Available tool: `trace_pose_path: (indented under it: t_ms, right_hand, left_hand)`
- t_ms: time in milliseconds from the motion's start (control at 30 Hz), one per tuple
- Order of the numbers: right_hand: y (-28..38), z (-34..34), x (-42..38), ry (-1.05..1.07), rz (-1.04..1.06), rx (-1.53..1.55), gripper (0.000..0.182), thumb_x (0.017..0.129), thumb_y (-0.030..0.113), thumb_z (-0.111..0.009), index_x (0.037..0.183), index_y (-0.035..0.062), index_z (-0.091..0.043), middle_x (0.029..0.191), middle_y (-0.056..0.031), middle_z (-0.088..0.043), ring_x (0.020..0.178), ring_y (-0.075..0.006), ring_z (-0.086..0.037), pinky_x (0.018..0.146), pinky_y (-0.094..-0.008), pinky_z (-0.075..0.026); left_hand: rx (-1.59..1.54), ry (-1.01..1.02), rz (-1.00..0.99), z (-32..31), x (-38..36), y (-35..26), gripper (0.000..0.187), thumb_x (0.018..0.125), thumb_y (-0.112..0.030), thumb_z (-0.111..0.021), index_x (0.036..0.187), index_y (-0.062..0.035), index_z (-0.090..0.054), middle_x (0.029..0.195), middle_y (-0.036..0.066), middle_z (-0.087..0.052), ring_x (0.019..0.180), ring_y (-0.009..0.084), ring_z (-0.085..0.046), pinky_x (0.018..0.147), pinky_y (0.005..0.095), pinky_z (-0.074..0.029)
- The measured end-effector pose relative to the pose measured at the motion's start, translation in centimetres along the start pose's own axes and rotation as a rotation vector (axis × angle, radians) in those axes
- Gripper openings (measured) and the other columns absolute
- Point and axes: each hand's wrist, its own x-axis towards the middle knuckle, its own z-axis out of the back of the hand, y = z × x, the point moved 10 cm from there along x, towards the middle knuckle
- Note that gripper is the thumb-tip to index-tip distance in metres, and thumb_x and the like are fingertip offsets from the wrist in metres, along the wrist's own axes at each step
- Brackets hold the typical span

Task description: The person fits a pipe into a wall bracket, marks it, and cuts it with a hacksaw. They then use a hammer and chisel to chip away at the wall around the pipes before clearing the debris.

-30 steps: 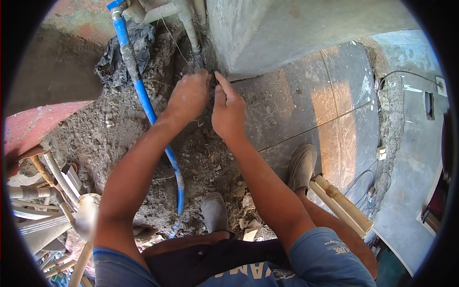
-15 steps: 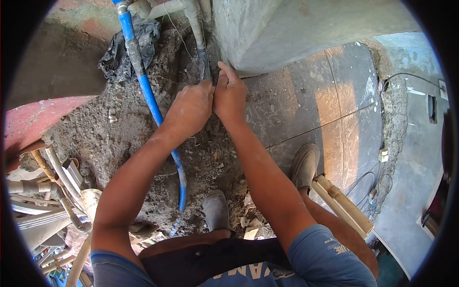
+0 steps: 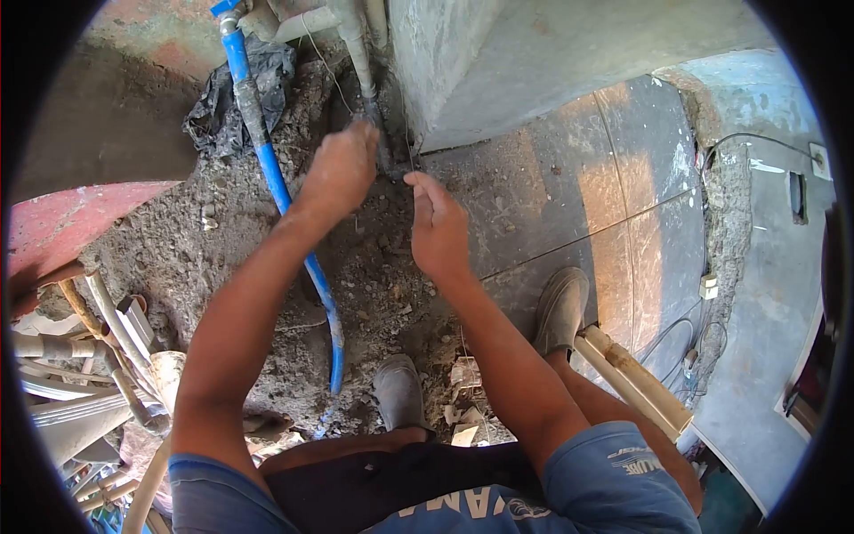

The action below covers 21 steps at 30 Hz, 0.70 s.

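My left hand is closed beside the lower end of a grey pipe, its fingers slightly blurred; what they hold, if anything, is hidden. My right hand is to the right and lower, thumb and forefinger pinched at a thin wire that rises along the foot of the concrete pillar. Another thin wire curves down from the pipes to near my left fingertips. Under and between the hands lies a dug strip of loose soil.
A blue hose runs down past my left forearm from a tap, beside a crumpled black plastic bag. The concrete pillar stands ahead, dark floor tiles at right. Pipes and scraps pile at lower left; a beige channel lies near my foot.
My hands were close together at the pipe's lower end and have separated. The left moved left and up, the right moved down and slightly right. The thin wire by the pillar now shows.
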Motion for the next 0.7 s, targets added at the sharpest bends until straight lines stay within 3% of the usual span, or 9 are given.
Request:
trace_pose_path:
  t_ms: [167,267,367,467,533,567,633,667,700]
  right_hand:
    - [1.5,-3.2,1.5,0.006,0.198,-0.004,0.021,0.093,0.006,-0.048,0.11,0.0011,-0.061,0.097,-0.0245,-0.066,0.092,-0.0389,-0.065,0.077,-0.0401,-0.051]
    - [0.1,-0.7,0.8,-0.065,0.029,0.029,0.022,0.093,0.006,-0.048,0.11,0.0016,-0.061,0.098,-0.0242,-0.066,0.094,-0.0384,-0.065,0.078,-0.0408,-0.051]
    - [0.8,-0.4,0.2,-0.077,0.09,0.035,0.023,0.093,0.006,-0.047,0.111,0.001,-0.061,0.098,-0.0236,-0.067,0.094,-0.0362,-0.066,0.08,-0.0386,-0.051]
    - [1.1,-0.2,0.3,-0.088,0.113,0.027,0.024,0.093,0.006,-0.047,0.112,0.0006,-0.06,0.099,-0.0232,-0.067,0.095,-0.0352,-0.066,0.081,-0.0371,-0.051]
    - [0.8,-0.5,0.2,-0.078,0.091,0.022,0.024,0.093,0.006,-0.047,0.112,0.0006,-0.06,0.1,-0.023,-0.067,0.096,-0.035,-0.066,0.082,-0.0367,-0.051]
    - [0.6,-0.5,0.2,-0.071,0.084,0.028,0.024,0.093,0.006,-0.047,0.111,0.0005,-0.061,0.098,-0.0225,-0.067,0.093,-0.0351,-0.067,0.08,-0.0372,-0.051]
    - [0.9,0.0,0.6,-0.066,0.088,0.036,0.023,0.092,0.005,-0.047,0.11,0.0005,-0.061,0.097,-0.022,-0.067,0.091,-0.0352,-0.067,0.079,-0.0377,-0.051]
    - [0.6,-0.3,0.8,0.006,0.034,-0.012,0.023,0.093,0.008,-0.046,0.108,0.0005,-0.061,0.093,-0.0203,-0.067,0.085,-0.0339,-0.067,0.076,-0.0374,-0.051]
    - [0.2,-0.5,1.0,0.078,-0.018,-0.059,0.022,0.094,0.01,-0.046,0.107,0.0004,-0.061,0.089,-0.0187,-0.068,0.08,-0.0326,-0.067,0.073,-0.0371,-0.051]
  left_hand:
    - [-0.026,0.066,0.093,-0.1,-1.9,0.1,0.024,0.096,-0.018,-0.047,0.088,0.0031,-0.054,0.077,0.032,-0.059,0.081,0.0504,-0.057,0.07,0.0563,-0.045]
    - [-0.056,0.013,0.083,0.9,-1.9,0.4,0.024,0.096,-0.017,-0.048,0.086,0.0032,-0.055,0.077,0.031,-0.059,0.08,0.05,-0.056,0.069,0.055,-0.046]
    - [-0.174,0.045,0.093,-0.5,-1.5,1.4,0.026,0.096,-0.018,-0.049,0.084,0.0034,-0.055,0.08,0.031,-0.058,0.082,0.0502,-0.054,0.068,0.0524,-0.046]
    - [-0.146,-0.007,0.036,-0.6,-0.9,1.0,0.03,0.097,-0.021,-0.047,0.079,0.0023,-0.055,0.072,0.025,-0.06,0.07,0.0461,-0.059,0.06,0.0495,-0.048]
    - [-0.533,0.174,0.446,-2.1,-2.2,2.9,0.033,0.099,-0.026,-0.044,0.08,-0.0009,-0.053,0.058,0.009,-0.052,0.051,0.0267,-0.055,0.045,0.0408,-0.043]
    - [-0.534,0.174,0.446,-1.8,-2.4,3.2,0.033,0.099,-0.026,-0.044,0.08,-0.0009,-0.053,0.058,0.009,-0.052,0.051,0.0267,-0.055,0.045,0.0408,-0.043]
    - [-1.132,0.346,0.828,-4.2,-4.6,4.2,0.033,0.101,-0.032,-0.042,0.08,-0.0065,-0.048,0.054,-0.003,-0.035,0.043,0.0093,-0.037,0.035,0.0301,-0.031]
    - [-1.132,0.343,0.826,-4.1,-5.1,4.0,0.033,0.101,-0.032,-0.042,0.08,-0.0065,-0.048,0.054,-0.003,-0.035,0.043,0.0093,-0.037,0.035,0.0301,-0.031]
    - [-1.141,0.192,0.807,-2.9,-5.2,3.4,0.033,0.101,-0.034,-0.041,0.078,-0.0104,-0.043,0.053,-0.004,-0.03,0.04,0.0087,-0.031,0.035,0.0281,-0.024]
